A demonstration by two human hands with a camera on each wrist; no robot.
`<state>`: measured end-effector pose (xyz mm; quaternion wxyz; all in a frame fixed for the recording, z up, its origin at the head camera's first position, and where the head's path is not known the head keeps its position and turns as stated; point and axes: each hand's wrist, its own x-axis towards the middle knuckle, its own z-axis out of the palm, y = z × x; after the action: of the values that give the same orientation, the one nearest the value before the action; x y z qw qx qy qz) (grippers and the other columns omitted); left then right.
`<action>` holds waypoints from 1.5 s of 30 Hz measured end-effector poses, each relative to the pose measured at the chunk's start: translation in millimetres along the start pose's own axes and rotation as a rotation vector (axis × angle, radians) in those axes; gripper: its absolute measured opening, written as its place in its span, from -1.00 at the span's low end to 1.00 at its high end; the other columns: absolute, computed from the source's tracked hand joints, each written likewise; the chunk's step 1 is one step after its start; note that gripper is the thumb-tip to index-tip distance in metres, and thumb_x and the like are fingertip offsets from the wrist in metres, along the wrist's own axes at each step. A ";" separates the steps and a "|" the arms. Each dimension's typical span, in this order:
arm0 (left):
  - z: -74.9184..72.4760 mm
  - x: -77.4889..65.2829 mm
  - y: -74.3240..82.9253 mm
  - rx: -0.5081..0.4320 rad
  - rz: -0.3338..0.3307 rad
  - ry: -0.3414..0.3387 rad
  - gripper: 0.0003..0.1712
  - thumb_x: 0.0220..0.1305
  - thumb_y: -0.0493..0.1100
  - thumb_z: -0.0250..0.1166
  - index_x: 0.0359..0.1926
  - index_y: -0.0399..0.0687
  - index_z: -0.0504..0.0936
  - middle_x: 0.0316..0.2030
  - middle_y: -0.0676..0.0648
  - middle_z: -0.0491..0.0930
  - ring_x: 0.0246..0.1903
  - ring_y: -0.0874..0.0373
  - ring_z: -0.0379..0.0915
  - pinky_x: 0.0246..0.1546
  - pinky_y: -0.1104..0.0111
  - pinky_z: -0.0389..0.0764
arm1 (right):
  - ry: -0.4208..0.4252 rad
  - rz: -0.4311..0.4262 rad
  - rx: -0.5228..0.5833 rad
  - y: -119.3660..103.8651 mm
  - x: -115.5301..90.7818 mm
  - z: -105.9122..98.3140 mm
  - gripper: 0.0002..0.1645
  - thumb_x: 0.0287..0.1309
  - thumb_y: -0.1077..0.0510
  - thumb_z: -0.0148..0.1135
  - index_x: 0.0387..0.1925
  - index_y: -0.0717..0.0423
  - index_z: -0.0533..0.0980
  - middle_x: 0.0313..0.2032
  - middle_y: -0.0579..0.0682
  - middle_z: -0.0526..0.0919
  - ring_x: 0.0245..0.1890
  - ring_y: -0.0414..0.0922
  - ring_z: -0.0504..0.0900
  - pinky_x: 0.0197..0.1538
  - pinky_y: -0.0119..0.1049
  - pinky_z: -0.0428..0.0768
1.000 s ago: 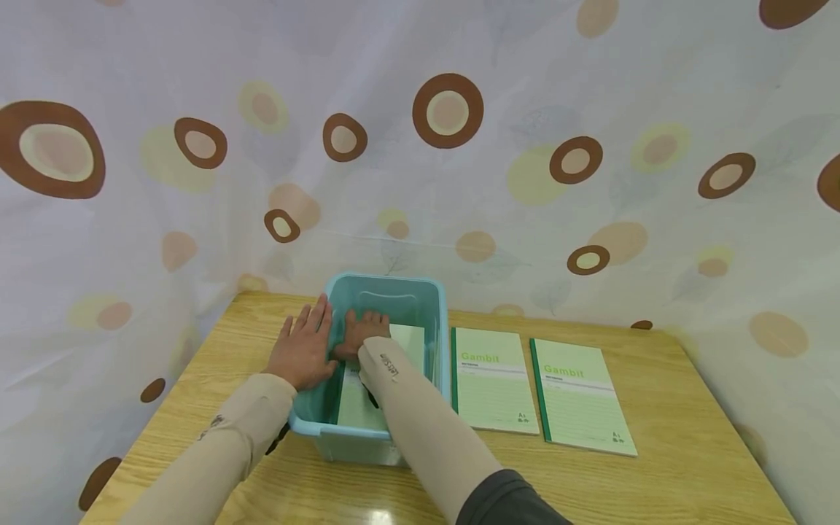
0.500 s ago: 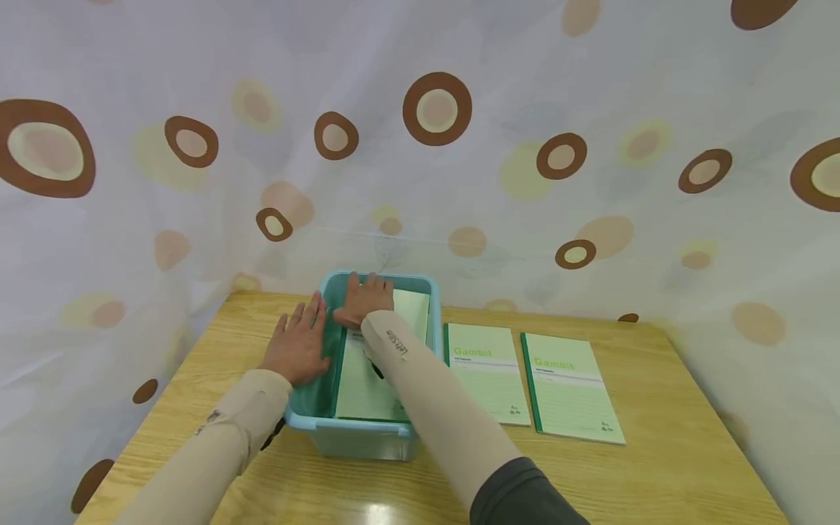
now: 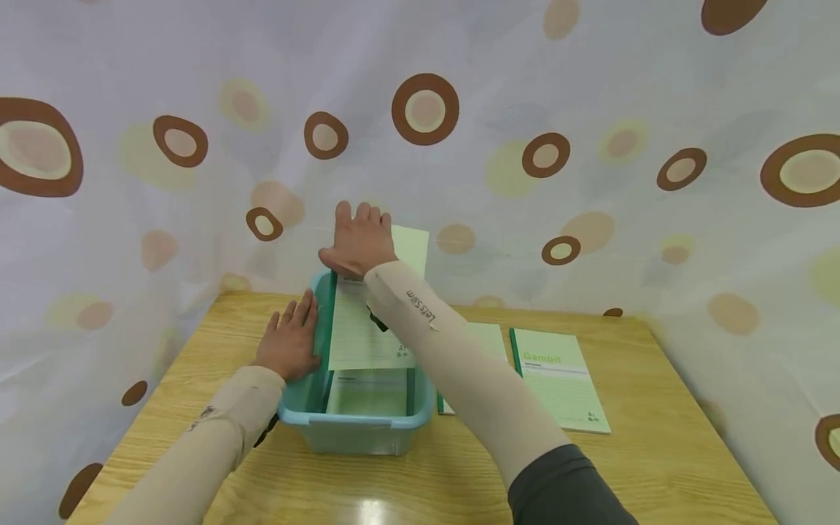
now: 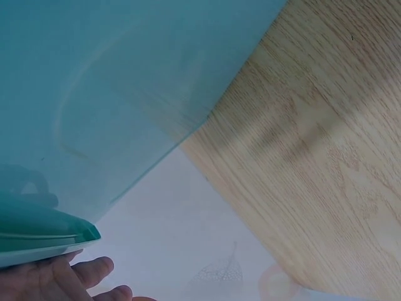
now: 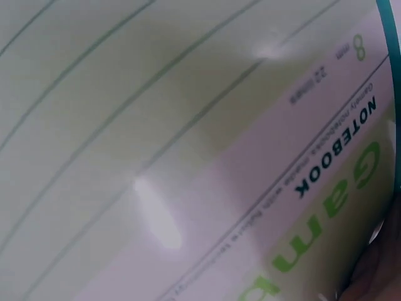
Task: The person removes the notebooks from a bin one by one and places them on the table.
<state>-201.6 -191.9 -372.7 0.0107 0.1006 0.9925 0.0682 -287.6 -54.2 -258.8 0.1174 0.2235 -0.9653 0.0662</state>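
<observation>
While the left side of the light-blue bin [image 3: 354, 421] is touched by the left hand [image 3: 289, 344], its fingers straight and slightly apart, a green-spined notebook [image 3: 354, 324] is clasped in the right hand [image 3: 362, 242] and held over the bin. Inside, another notebook [image 3: 367, 397] is partly covered by it. Two more notebooks [image 3: 558, 386] are laid on the counter [image 3: 663, 459], one partly hidden by the right sleeve [image 3: 453, 350].

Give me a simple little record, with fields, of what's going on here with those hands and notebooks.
Right hand: holds a pale green notebook over the bin
Left hand: rests against the bin's left side
Bin: blue, with another notebook visible inside
Table: wood-grained
Beside the bin: two more notebooks, both partly behind the right sleeve
</observation>
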 end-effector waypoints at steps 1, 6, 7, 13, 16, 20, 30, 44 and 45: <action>-0.4 -0.3 0.3 0.001 0.001 0.002 0.05 0.17 -0.11 0.33 0.46 -0.43 -0.10 0.48 -0.34 -0.17 0.41 -0.33 -0.15 0.35 -0.17 -0.04 | 0.003 -0.005 0.004 0.5 -1.5 -9.4 -0.52 0.16 -0.11 -0.06 0.02 0.07 0.23 -0.20 0.05 0.33 -0.14 0.00 0.32 0.06 -0.07 0.30; -0.6 -0.5 1.8 0.000 -0.010 -0.005 0.07 0.16 -0.09 0.35 0.46 -0.43 -0.10 0.48 -0.33 -0.18 0.42 -0.32 -0.15 0.35 -0.17 -0.05 | 0.053 -0.043 0.063 6.5 -11.0 -52.7 -0.53 0.15 -0.09 -0.06 0.00 0.09 0.23 -0.23 0.03 0.32 -0.19 -0.02 0.32 0.00 -0.12 0.28; -0.4 -0.6 1.8 0.001 -0.011 -0.005 0.08 0.16 -0.09 0.35 0.46 -0.43 -0.10 0.48 -0.33 -0.18 0.42 -0.32 -0.15 0.35 -0.17 -0.05 | 0.067 -0.048 0.069 8.7 -13.5 -60.0 -0.54 0.14 -0.09 -0.06 -0.03 0.09 0.23 -0.25 0.02 0.32 -0.21 -0.03 0.31 -0.02 -0.14 0.27; 1.5 -1.6 0.2 -0.004 0.003 0.011 0.06 0.16 -0.09 0.35 0.45 -0.45 -0.07 0.48 -0.35 -0.17 0.41 -0.33 -0.15 0.35 -0.18 -0.04 | 0.142 -0.083 0.065 31.5 -35.7 -84.6 -0.66 0.07 -0.01 -0.03 -0.21 0.12 0.21 -0.35 0.05 0.26 -0.34 -0.02 0.22 -0.17 -0.17 0.16; 1.4 -2.6 0.4 -0.013 0.005 0.010 0.04 0.17 -0.10 0.33 0.45 -0.45 -0.07 0.48 -0.35 -0.18 0.42 -0.33 -0.16 0.36 -0.17 -0.06 | 0.153 -0.092 0.035 47.1 -49.5 -84.6 -0.69 0.05 0.01 -0.04 -0.27 0.14 0.19 -0.38 0.06 0.22 -0.38 -0.01 0.18 -0.22 -0.17 0.10; 0.1 -3.3 2.1 -0.017 0.009 0.006 0.03 0.17 -0.11 0.32 0.45 -0.46 -0.08 0.47 -0.36 -0.17 0.41 -0.33 -0.15 0.35 -0.17 -0.05 | 0.146 -0.081 -0.002 69.6 -68.5 -77.7 -0.69 0.03 0.02 -0.03 -0.31 0.15 0.18 -0.40 0.08 0.20 -0.40 0.00 0.15 -0.23 -0.16 0.08; -1.0 -3.8 1.8 -0.019 0.009 0.000 0.03 0.17 -0.11 0.31 0.45 -0.46 -0.09 0.47 -0.37 -0.18 0.41 -0.34 -0.16 0.35 -0.17 -0.05 | 0.144 -0.013 -0.001 124.3 -112.7 -35.6 -0.71 -0.05 0.04 -0.01 -0.41 0.15 0.17 -0.46 0.09 0.20 -0.46 0.03 0.16 -0.30 -0.15 0.09; -1.5 -3.8 2.8 -0.026 0.014 0.019 0.03 0.17 -0.11 0.31 0.44 -0.48 -0.08 0.46 -0.38 -0.16 0.41 -0.35 -0.16 0.35 -0.18 -0.04 | 0.018 0.063 0.039 154.5 -168.2 82.1 -0.58 0.02 -0.04 0.22 -0.41 0.13 0.21 -0.47 0.04 0.20 -0.44 0.01 0.20 -0.27 -0.11 0.18; -1.8 -3.6 3.0 -0.027 0.014 0.018 0.03 0.17 -0.11 0.31 0.44 -0.48 -0.08 0.46 -0.38 -0.16 0.41 -0.35 -0.16 0.35 -0.18 -0.04 | 0.001 0.070 0.045 154.8 -171.3 90.8 -0.56 0.04 -0.05 0.23 -0.40 0.12 0.21 -0.47 0.04 0.20 -0.43 0.01 0.20 -0.26 -0.11 0.19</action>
<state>-197.5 -189.9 -370.4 0.0026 0.1067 0.9909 0.0823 -225.2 138.7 -401.9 0.1102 0.1923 -0.9708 0.0922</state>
